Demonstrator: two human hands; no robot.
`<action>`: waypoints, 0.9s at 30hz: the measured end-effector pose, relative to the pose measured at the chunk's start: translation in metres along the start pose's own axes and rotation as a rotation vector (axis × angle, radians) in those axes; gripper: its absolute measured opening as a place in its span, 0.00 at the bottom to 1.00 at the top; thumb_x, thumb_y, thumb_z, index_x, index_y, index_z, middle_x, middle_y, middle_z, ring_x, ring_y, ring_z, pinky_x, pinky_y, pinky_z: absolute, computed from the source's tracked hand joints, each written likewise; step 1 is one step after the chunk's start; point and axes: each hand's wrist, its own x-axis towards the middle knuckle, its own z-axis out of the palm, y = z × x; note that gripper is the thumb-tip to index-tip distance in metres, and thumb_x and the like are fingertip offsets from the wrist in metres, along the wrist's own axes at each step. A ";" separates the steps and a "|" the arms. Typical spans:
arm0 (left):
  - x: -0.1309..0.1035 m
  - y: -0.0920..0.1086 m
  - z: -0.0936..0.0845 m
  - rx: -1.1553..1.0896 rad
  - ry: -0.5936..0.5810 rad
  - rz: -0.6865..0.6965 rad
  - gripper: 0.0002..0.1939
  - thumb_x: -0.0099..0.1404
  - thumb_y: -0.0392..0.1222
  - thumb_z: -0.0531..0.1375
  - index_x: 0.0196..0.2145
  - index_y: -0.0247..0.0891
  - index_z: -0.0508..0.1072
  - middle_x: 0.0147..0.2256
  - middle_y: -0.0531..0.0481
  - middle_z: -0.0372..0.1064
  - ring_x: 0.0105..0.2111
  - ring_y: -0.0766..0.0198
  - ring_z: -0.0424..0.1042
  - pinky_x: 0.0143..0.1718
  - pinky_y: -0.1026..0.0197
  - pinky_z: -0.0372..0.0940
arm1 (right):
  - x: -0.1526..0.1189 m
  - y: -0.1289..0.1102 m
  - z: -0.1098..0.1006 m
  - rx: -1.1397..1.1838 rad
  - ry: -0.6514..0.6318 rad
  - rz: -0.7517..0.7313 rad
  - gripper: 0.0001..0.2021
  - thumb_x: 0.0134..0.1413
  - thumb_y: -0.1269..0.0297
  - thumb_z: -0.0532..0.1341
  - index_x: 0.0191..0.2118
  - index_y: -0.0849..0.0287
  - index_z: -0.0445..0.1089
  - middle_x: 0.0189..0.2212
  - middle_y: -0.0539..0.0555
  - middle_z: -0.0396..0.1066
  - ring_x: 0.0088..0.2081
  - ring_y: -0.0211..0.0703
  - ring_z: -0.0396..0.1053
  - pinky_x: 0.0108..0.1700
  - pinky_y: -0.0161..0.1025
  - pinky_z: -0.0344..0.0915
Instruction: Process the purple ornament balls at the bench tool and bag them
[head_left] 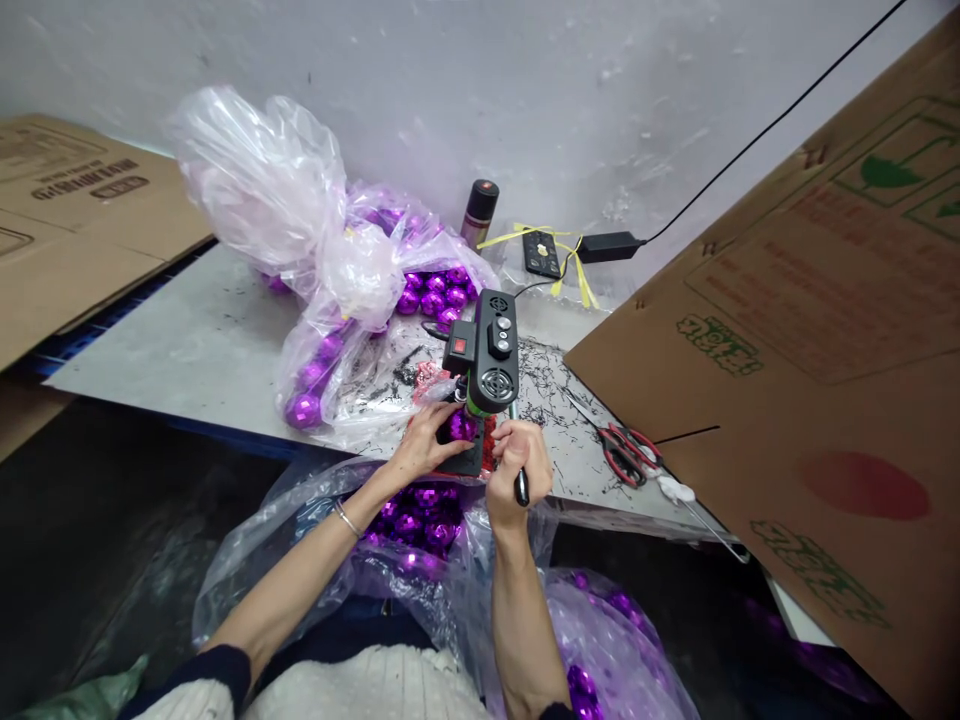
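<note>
My left hand [429,440] holds a shiny purple faceted ball [461,427] between thumb and fingers, on the dark base [466,462] of a small black bench press machine [495,350]. The machine's head, with a red switch and round vents, sits right above the ball and partly hides it. My right hand [517,462] is closed around the machine's black-ended lever handle [521,487]. Below the table edge, an open plastic bag of purple balls [420,525] lies at my lap.
A large clear bag [262,190] with purple balls stands on the left of the table. Red-handled scissors [628,452] lie at right, beside a tall cardboard box [810,350]. A spray can [480,212] and a black power adapter [609,246] are near the wall. Dark scraps litter the tabletop.
</note>
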 end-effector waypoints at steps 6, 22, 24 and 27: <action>-0.006 -0.009 0.008 -0.099 0.055 -0.023 0.33 0.63 0.56 0.75 0.61 0.42 0.77 0.59 0.37 0.78 0.61 0.41 0.76 0.65 0.39 0.69 | -0.002 0.001 0.000 -0.017 0.006 -0.007 0.18 0.76 0.66 0.51 0.30 0.54 0.65 0.27 0.48 0.70 0.30 0.38 0.71 0.34 0.39 0.65; -0.009 -0.007 0.011 -0.073 0.063 -0.023 0.33 0.64 0.57 0.74 0.61 0.41 0.77 0.59 0.37 0.78 0.61 0.41 0.77 0.64 0.39 0.70 | -0.034 0.032 0.016 -0.023 0.115 -0.060 0.20 0.78 0.60 0.49 0.29 0.53 0.62 0.28 0.48 0.67 0.30 0.39 0.68 0.37 0.43 0.66; -0.009 -0.006 0.011 -0.074 0.062 -0.024 0.33 0.64 0.57 0.74 0.61 0.42 0.76 0.59 0.37 0.78 0.61 0.41 0.77 0.64 0.39 0.70 | -0.034 0.033 0.015 -0.017 0.114 -0.061 0.20 0.78 0.59 0.49 0.29 0.53 0.63 0.28 0.49 0.67 0.29 0.40 0.67 0.37 0.44 0.66; -0.009 -0.006 0.010 -0.088 0.058 -0.018 0.33 0.64 0.58 0.74 0.61 0.41 0.76 0.59 0.36 0.78 0.61 0.41 0.77 0.64 0.39 0.69 | -0.036 0.035 0.015 0.006 0.103 -0.059 0.20 0.78 0.58 0.49 0.30 0.53 0.63 0.29 0.49 0.67 0.29 0.40 0.67 0.37 0.43 0.66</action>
